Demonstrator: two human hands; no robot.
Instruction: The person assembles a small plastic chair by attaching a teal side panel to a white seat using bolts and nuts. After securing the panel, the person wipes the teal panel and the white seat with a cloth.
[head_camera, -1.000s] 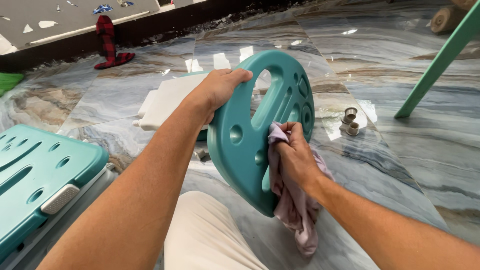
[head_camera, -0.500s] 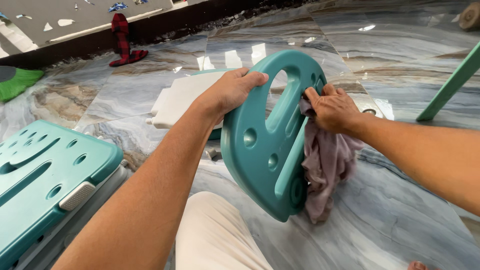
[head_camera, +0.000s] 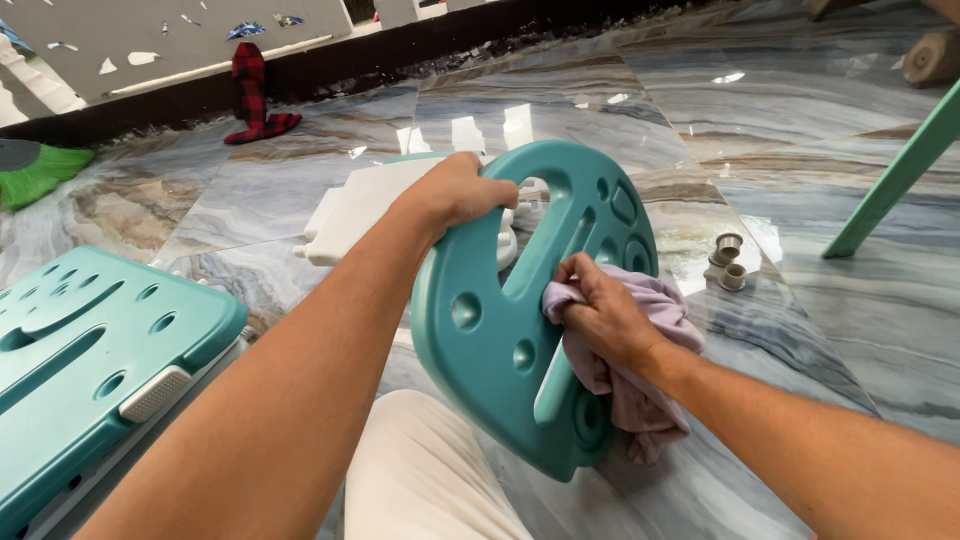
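A teal plastic panel (head_camera: 490, 330) with round holes and long slots stands on edge above my lap. My left hand (head_camera: 455, 195) grips its top rim and keeps it upright. My right hand (head_camera: 600, 315) presses a bunched pale purple cloth (head_camera: 640, 390) against the panel's right face, near the middle slot. The cloth hangs down past the panel's lower edge.
A second teal perforated panel (head_camera: 90, 360) with a grey clip lies at the lower left. White plastic parts (head_camera: 350, 210) lie behind the held panel. Two small grey caps (head_camera: 728, 262) sit on the marble floor, and a green leg (head_camera: 900, 175) slants at right.
My right hand and the cloth slid down from the panel's top edge to its middle. The left hand kept its hold on the rim.
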